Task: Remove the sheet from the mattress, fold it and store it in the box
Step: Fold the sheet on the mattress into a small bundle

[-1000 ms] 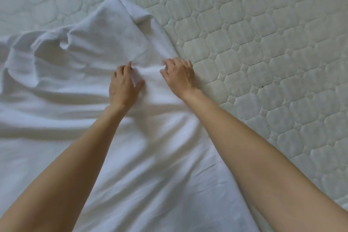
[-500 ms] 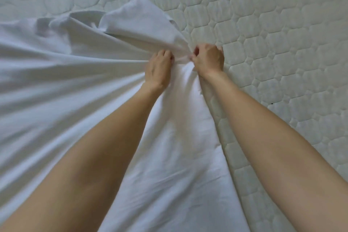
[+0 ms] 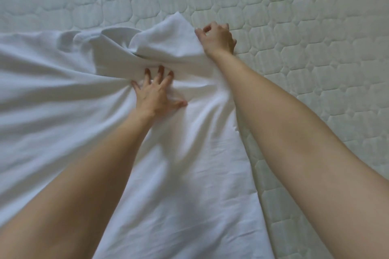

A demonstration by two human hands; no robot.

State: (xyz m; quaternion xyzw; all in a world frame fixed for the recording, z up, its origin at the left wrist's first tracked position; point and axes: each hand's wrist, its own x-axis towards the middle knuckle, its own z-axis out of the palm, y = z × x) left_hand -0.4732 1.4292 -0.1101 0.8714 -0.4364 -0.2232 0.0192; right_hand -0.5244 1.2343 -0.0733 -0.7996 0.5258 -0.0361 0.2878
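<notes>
The left hand (image 3: 154, 95) presses flat with fingers spread on the white sheet (image 3: 63, 94), while the right hand (image 3: 217, 38), fingers curled, pinches the sheet's raised corner at its right edge, the rumpled cloth lying over the left part of the quilted mattress (image 3: 305, 27).

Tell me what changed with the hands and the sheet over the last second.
The left hand let go of its grip, drew back toward the person and now presses the sheet flat with spread fingers. The right hand moved apart from it, at the sheet's edge. The sheet's raised fold and the bare quilted mattress stayed as they were.
</notes>
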